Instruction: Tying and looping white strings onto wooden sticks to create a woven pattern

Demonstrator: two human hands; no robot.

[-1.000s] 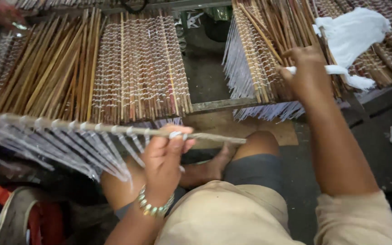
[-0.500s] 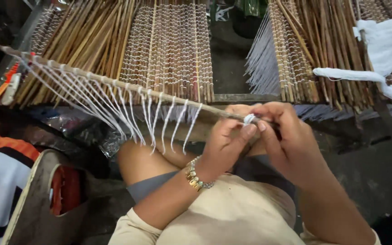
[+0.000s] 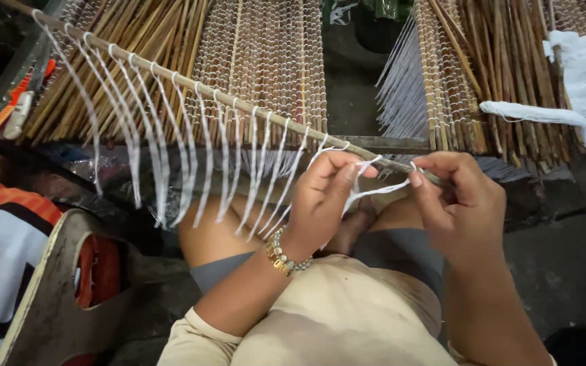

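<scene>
- Here, in the head view, the left hand (image 3: 320, 196) pinches a loop of white thread (image 3: 374, 188) between thumb and fingers, just under a long thin stick (image 3: 239, 102).
- The right hand (image 3: 459, 200) grips the stick's near end and pinches the same thread.
- The stick slants up to the left, hung with knotted white strands (image 3: 164, 156).
- Behind lie racks of wound sticks (image 3: 259, 61); a white thread bundle (image 3: 537, 115) rests on the right one.
</scene>
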